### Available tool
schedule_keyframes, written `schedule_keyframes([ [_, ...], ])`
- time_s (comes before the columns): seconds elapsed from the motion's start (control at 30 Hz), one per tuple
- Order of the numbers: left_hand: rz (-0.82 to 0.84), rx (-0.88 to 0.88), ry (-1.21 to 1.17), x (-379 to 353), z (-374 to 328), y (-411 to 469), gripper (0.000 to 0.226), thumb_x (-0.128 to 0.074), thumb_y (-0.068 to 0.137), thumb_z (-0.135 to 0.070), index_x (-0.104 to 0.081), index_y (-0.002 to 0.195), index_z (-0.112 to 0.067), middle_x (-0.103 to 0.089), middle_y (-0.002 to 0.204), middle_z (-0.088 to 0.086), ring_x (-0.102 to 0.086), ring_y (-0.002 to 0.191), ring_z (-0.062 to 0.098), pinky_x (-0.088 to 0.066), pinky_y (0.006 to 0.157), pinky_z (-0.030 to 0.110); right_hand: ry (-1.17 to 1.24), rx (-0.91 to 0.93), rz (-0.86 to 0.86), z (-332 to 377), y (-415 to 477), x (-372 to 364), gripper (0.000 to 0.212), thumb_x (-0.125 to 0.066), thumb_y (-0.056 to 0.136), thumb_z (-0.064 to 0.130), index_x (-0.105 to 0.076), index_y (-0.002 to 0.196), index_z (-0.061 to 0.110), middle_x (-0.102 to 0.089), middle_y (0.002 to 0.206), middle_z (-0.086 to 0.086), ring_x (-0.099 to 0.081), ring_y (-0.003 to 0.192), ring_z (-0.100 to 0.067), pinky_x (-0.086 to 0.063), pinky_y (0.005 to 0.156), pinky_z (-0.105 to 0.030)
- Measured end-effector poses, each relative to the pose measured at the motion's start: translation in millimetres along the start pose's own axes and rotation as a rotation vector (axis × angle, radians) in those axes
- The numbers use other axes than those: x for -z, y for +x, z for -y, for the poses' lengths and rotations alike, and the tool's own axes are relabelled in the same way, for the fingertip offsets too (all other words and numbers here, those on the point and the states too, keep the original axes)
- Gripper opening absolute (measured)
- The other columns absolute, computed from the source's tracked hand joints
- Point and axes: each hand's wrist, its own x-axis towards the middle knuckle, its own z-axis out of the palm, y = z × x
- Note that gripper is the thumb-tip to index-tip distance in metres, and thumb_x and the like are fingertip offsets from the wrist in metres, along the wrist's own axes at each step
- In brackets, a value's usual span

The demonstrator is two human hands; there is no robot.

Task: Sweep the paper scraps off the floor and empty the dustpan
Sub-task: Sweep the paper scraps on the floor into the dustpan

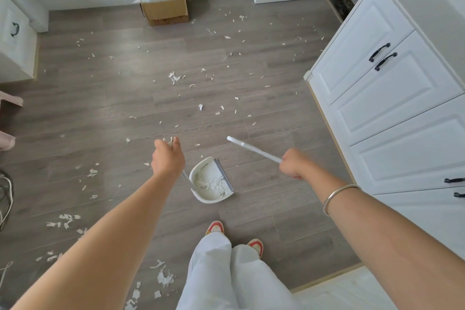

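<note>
A white dustpan [212,184] with a grey lip rests on the grey wood floor [100,108] in front of my feet, with paper scraps inside it. My left hand [167,158] is closed around the top of its upright metal handle. My right hand [294,165] grips a thin white broom handle [254,149] that points up and to the left; the broom head is hidden. White paper scraps [175,77] lie scattered over the floor, with larger pieces [164,277] near my left leg.
A cardboard box [164,9] holding white plastic stands against the far wall. White cabinets [392,98] with black handles line the right side. A white drawer unit [15,40] sits at the left, with cords [6,196] on the floor below it.
</note>
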Motion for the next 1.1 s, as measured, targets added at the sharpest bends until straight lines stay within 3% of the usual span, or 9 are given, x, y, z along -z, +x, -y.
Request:
schedule_keyframes([
  [0.13,0.095,0.076,-0.185,-19.0,-9.5,5.2,0.025,-0.047,0.100,-0.032,-0.036,0.106,-0.010,-0.062,0.102,0.015,-0.062,0.064,0.033,-0.054,0.073,0.038,-0.046,0.033,-0.031,-3.0,10.9,-23.8,0.033,-0.053,0.092,0.016,-0.057,0.123,0.004,-0.063,0.117,-0.015,-0.063,0.105,-0.032,-0.047,0.074,-0.030],
  [0.23,0.178,0.105,-0.247,-27.5,-17.1,5.1,0.025,-0.048,0.102,-0.029,-0.035,0.111,-0.010,-0.055,0.087,0.009,-0.049,0.043,0.018,-0.052,0.065,0.037,-0.035,0.007,0.014,-6.3,20.4,-36.5,0.033,-0.050,0.093,0.012,-0.056,0.125,0.002,-0.064,0.115,-0.017,-0.065,0.089,-0.030,-0.045,0.065,-0.027],
  [0.33,0.181,0.086,-0.245,-30.0,-19.8,8.1,0.025,-0.047,0.102,-0.031,-0.035,0.113,-0.011,-0.055,0.091,0.009,-0.049,0.045,0.020,-0.055,0.071,0.041,0.049,-0.048,0.157,-8.3,27.7,-46.0,0.033,-0.047,0.090,0.008,-0.060,0.120,0.000,-0.063,0.082,-0.016,-0.053,0.048,-0.021,-0.040,0.044,-0.023],
  [0.4,0.182,0.072,-0.208,-33.2,-18.0,11.1,0.026,-0.046,0.102,-0.033,-0.037,0.116,-0.013,-0.057,0.089,0.005,-0.051,0.039,0.018,-0.058,0.083,0.046,0.113,-0.068,0.231,-8.2,30.3,-47.0,0.034,-0.045,0.088,0.005,-0.061,0.117,-0.002,-0.054,0.065,-0.012,-0.045,0.041,-0.018,-0.034,0.041,-0.020],
  [0.5,0.203,0.053,-0.187,-37.7,-17.8,10.9,0.022,-0.047,0.102,-0.034,-0.034,0.113,-0.019,-0.058,0.085,-0.003,-0.055,0.035,0.014,-0.057,0.087,0.049,0.292,-0.092,0.329,-2.3,22.0,-33.1,0.035,-0.044,0.088,0.000,-0.060,0.118,-0.004,-0.048,0.063,-0.007,-0.037,0.044,-0.012,-0.029,0.035,-0.015],
  [0.67,0.269,0.083,-0.246,-38.2,-26.0,4.5,0.020,-0.044,0.104,-0.024,-0.030,0.117,-0.022,-0.061,0.103,0.007,-0.059,0.031,0.012,-0.059,0.069,0.039,0.422,-0.110,0.391,-2.7,2.6,7.5,0.043,-0.046,0.088,0.000,-0.053,0.130,-0.004,-0.048,0.069,-0.004,-0.032,0.047,-0.008,-0.025,0.031,-0.012],
  [0.8,0.256,0.086,-0.265,-38.2,-32.0,5.3,0.035,-0.037,0.102,-0.014,-0.030,0.136,-0.013,-0.055,0.086,0.004,-0.059,0.039,0.016,-0.055,0.066,0.036,0.431,-0.118,0.338,-9.2,-9.5,30.8,0.044,-0.045,0.088,-0.002,-0.052,0.132,-0.005,-0.048,0.068,-0.005,-0.031,0.047,-0.007,-0.022,0.030,-0.011],
  [0.9,0.260,0.044,-0.253,-40.9,-42.8,-0.6,0.033,-0.034,0.100,-0.011,-0.032,0.133,-0.009,-0.047,0.081,0.004,-0.056,0.040,0.014,-0.042,0.048,0.027,0.407,-0.136,0.285,-21.8,-12.9,41.8,0.044,-0.045,0.085,-0.001,-0.056,0.128,-0.003,-0.048,0.067,-0.005,-0.031,0.046,-0.008,-0.023,0.032,-0.011],
  [1.1,0.337,-0.020,-0.226,-61.2,-62.5,-19.1,0.026,-0.032,0.098,-0.008,-0.033,0.123,-0.012,-0.046,0.087,0.007,-0.051,0.043,0.013,-0.036,0.034,0.017,0.261,-0.135,0.113,-60.5,-10.2,34.2,0.035,-0.045,0.088,0.006,-0.064,0.117,-0.002,-0.053,0.074,-0.011,-0.037,0.046,-0.015,-0.027,0.036,-0.016],
])
